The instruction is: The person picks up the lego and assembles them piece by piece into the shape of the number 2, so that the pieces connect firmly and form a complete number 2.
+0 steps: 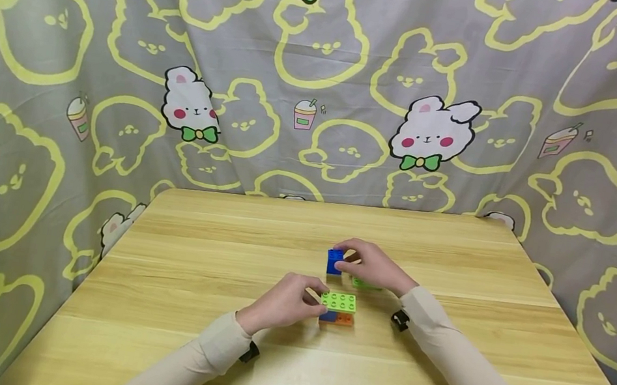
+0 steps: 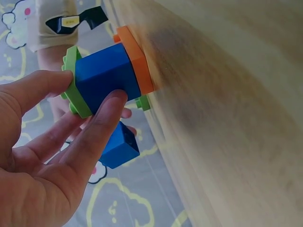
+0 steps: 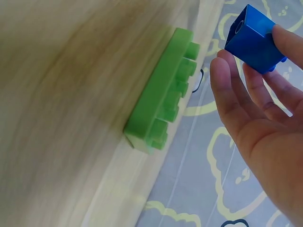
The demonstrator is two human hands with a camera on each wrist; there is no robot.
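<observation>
A stack stands on the table: an orange plate (image 1: 345,320) (image 2: 135,59) at the bottom, a blue block (image 2: 106,73) on it, a light green plate (image 1: 338,301) (image 2: 75,82) on top. My left hand (image 1: 284,301) (image 2: 61,142) grips this stack from the left, fingers on the green plate and blue block. Behind it, my right hand (image 1: 377,268) (image 3: 270,127) holds another blue block (image 1: 334,262) (image 2: 119,147) (image 3: 253,40) between thumb and fingers, raised off the table. Partly under the right hand, a second green piece (image 1: 366,284) (image 3: 161,92) lies studs up.
The wooden table (image 1: 206,244) reaches back to a grey patterned curtain (image 1: 316,55), which also hangs along both sides. A black strap (image 1: 400,320) is at the right wrist and another (image 1: 249,351) at the left wrist.
</observation>
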